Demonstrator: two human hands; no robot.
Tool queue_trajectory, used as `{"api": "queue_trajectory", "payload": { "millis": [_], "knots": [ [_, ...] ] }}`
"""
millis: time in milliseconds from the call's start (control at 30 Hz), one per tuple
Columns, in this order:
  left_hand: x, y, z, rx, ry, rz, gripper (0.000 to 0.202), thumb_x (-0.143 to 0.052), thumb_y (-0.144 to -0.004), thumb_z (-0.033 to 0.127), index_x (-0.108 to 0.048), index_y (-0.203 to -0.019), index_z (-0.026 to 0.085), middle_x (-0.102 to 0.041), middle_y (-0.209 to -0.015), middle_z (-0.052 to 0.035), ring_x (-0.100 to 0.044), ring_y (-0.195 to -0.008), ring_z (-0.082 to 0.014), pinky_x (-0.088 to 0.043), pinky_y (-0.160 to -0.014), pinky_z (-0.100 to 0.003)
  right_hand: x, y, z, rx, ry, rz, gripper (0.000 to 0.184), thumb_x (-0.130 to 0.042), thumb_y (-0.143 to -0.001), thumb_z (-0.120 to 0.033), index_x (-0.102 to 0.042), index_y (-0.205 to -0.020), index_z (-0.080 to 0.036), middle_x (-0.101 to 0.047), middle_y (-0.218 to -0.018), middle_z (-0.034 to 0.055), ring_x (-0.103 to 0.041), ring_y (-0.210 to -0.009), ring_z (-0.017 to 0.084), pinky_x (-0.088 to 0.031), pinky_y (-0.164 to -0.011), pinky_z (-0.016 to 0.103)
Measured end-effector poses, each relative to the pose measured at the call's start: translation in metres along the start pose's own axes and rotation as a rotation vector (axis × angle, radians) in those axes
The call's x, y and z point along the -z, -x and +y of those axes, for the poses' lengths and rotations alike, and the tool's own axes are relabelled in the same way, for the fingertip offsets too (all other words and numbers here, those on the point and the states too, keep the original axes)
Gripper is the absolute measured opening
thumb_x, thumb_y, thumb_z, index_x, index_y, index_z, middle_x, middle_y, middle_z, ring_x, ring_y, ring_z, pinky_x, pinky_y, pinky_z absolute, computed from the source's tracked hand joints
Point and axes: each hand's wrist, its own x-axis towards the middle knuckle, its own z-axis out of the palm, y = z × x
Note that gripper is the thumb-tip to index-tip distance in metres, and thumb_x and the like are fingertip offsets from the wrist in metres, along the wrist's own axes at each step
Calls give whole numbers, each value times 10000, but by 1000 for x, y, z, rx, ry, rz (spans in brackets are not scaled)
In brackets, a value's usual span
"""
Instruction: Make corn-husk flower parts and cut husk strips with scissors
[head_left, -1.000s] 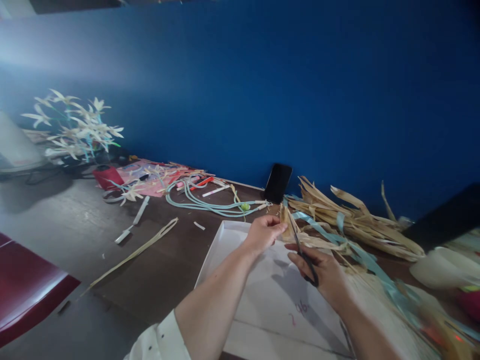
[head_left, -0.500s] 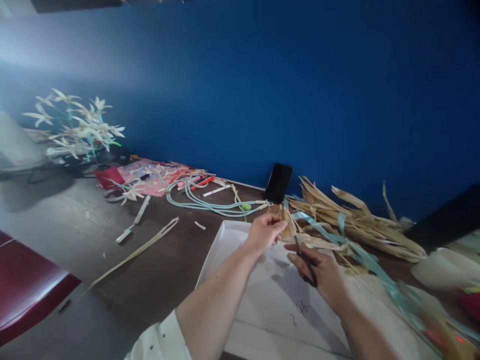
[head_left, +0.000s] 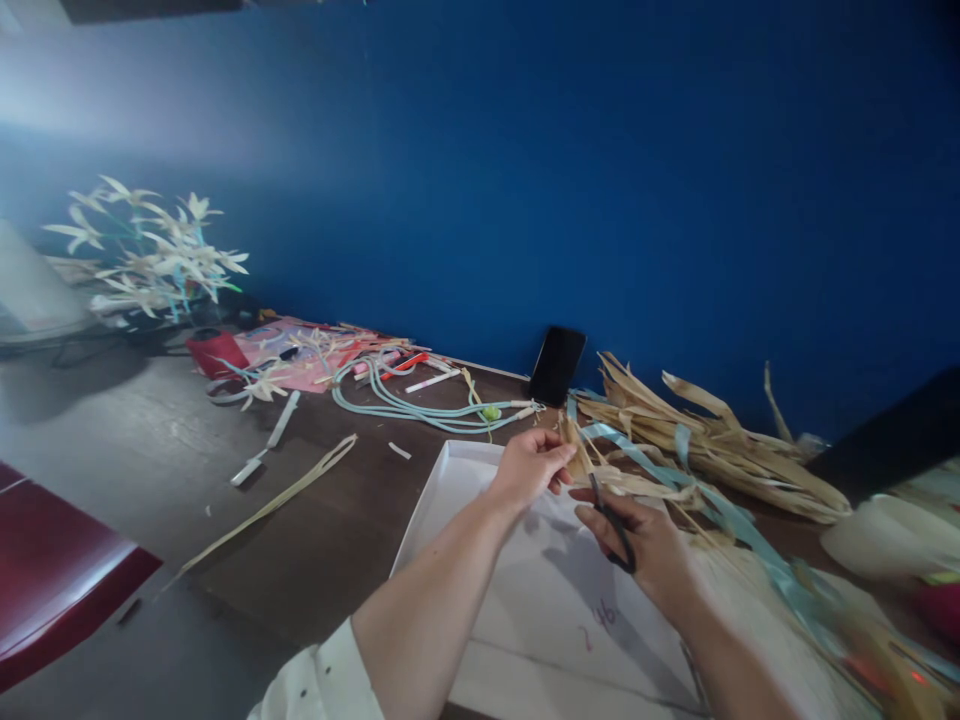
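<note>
Over the smooth white tray (head_left: 420, 527), scissors (head_left: 622, 547) slant toward a husk piece (head_left: 578, 457).
Your right hand (head_left: 651, 540) curls around the dark handles, blades aimed away and leftward; your left hand (head_left: 534, 468), nearer the husk, pinches this upright, papery, tan piece at its right side. Beyond, a ridged, dry husk bundle (head_left: 694, 437) lies crosswise.

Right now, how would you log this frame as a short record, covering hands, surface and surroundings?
left hand: pinching a dried husk piece
right hand: holding black-handled scissors
blades: near the piece, contact unclear
beneath hands: white box lid, handwriting inside
beyond lid: black smartphone, tilted
right side: dried husk bundle, light-blue ribbon
far left: white artificial flowers
</note>
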Motion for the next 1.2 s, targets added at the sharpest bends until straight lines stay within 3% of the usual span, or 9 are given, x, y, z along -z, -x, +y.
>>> {"api": "queue_trajectory", "payload": {
  "millis": [233, 433, 633, 800, 1000, 1200],
  "knots": [
    [-1, -1, -2, -12, 25, -7, 242, -690, -702, 339, -558, -729, 138, -544, -445, 24, -462, -356, -65, -353, -373, -171, -1, 0, 2, 6, -36, 0, 428, -697, -716, -406, -673, -1074, -174, -459, -567, -35, -401, -509, 112, -297, -471, 238],
    [1, -4, -5, -24, 38, 25, 218, -680, -703, 324, -563, -734, 143, -534, -443, 29, -454, -366, -68, -352, -378, -176, -3, -2, 4, -53, -66, -8, 459, -673, -734, -456, -663, -1092, -169, -528, -568, -21, -487, -552, 140, -355, -502, 249],
    [2, -5, -5, -44, -40, 108, 211, -675, -698, 336, -578, -736, 153, -491, -447, 50, -423, -374, -62, -322, -374, -175, 0, -1, -8, -65, -251, 194, 450, -679, -717, -500, -660, -1026, -174, -560, -640, -10, -482, -561, 118, -353, -500, 229],
    [-2, 0, -1, -26, -136, 45, 183, -663, -704, 305, -596, -762, 145, -494, -473, 48, -419, -383, -61, -338, -398, -188, 5, -1, -10, -75, -401, 315, 465, -767, -648, -403, -628, -1049, -212, -547, -681, -38, -436, -541, 80, -342, -488, 197],
    [-5, 6, -4, -32, -187, -94, 194, -648, -710, 309, -605, -796, 140, -491, -478, 44, -413, -404, -66, -334, -412, -194, 1, 0, -16, -84, -503, 280, 480, -790, -609, -350, -612, -1031, -204, -580, -721, -27, -459, -544, 80, -348, -485, 196],
    [-6, 7, -6, -33, -242, -182, 216, -650, -706, 328, -605, -808, 143, -499, -519, 43, -399, -409, -58, -328, -418, -194, 2, 0, -19, -75, -510, 284, 480, -788, -593, -315, -602, -1016, -189, -524, -594, -59, -389, -472, 74, -272, -432, 201]
  ]
}}
